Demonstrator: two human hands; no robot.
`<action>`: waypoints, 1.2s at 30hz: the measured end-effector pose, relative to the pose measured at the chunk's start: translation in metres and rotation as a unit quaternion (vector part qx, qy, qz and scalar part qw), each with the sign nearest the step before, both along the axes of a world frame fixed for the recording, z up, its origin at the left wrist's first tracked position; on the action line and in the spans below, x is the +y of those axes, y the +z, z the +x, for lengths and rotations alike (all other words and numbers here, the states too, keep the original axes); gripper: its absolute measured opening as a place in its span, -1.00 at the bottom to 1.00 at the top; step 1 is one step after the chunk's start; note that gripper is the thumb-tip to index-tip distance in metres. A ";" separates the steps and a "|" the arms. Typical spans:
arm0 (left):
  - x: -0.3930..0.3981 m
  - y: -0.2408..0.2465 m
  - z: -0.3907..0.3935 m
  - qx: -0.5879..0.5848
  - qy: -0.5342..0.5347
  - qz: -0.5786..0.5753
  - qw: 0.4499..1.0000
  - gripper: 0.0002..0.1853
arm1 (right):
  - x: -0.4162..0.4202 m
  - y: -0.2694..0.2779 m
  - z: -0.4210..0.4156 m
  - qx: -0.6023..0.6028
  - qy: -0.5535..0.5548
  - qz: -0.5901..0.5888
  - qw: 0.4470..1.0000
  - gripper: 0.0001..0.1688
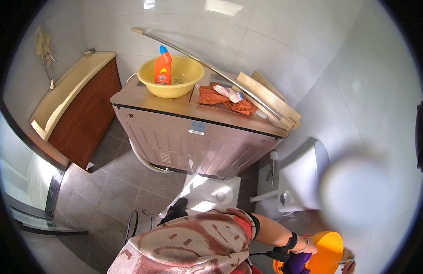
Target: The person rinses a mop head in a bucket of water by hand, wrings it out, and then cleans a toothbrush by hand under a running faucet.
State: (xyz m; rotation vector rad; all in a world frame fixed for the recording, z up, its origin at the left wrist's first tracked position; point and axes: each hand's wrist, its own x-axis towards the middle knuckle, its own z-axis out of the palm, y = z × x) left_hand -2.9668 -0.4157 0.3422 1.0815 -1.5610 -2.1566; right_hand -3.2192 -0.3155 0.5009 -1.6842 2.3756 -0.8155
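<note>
At the lower right, my left hand (311, 247) grips a purple cloth (296, 262) at the near side of an orange plastic bucket (329, 245). A black strap and a bracelet circle that wrist, with a black cable device beside it. Beyond the bucket's right side, part of my right hand (349, 266) shows at the frame's bottom edge, near a small pale thing that I cannot make out. Its fingers are mostly cut off. The bucket's lower part is hidden by the cloth and the frame edge.
A twin-tub washing machine (197, 150) carries a yellow basin (194, 73), an orange cleaner bottle (163, 68), rust-coloured cloth (211, 97) and a metal pole (204, 63). A squat toilet (228, 186), white cistern (298, 174), cream basin (78, 73) and floor cable (131, 221) surround me.
</note>
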 end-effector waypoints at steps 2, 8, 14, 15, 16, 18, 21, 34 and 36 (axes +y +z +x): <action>0.004 0.005 0.000 -0.011 -0.003 -0.010 1.000 -0.55 | 0.003 0.007 0.024 -0.016 0.002 -0.008 1.000 -0.61; -0.003 -0.025 0.013 0.298 -0.194 -0.011 0.935 -0.53 | 0.043 -0.009 -0.023 0.052 0.028 -0.031 0.998 -0.60; -0.021 -0.014 0.002 0.142 0.038 0.092 0.985 -0.66 | -0.037 -0.007 -0.038 0.142 0.060 -0.023 0.988 -0.52; -0.019 -0.013 0.003 0.135 0.023 0.110 0.985 -0.64 | -0.032 -0.007 -0.036 0.137 0.029 -0.004 0.990 -0.54; -0.009 -0.002 0.000 0.109 0.024 0.078 0.991 -0.64 | -0.018 -0.003 -0.039 0.137 -0.005 0.019 0.990 -0.55; -0.005 -0.001 0.003 0.093 0.008 0.092 0.991 -0.61 | -0.010 -0.003 -0.034 0.138 -0.011 0.010 0.990 -0.55; -0.001 -0.005 0.005 0.115 -0.009 0.137 0.984 -0.59 | -0.005 -0.002 -0.030 0.143 -0.011 0.002 0.990 -0.56; 0.005 0.025 0.012 0.121 0.002 0.102 0.987 -0.59 | 0.001 -0.005 -0.026 0.171 -0.085 0.024 0.981 -0.44; -0.001 0.015 0.005 0.128 0.010 0.095 0.987 -0.60 | 0.004 -0.010 -0.025 0.151 -0.109 0.001 0.982 -0.41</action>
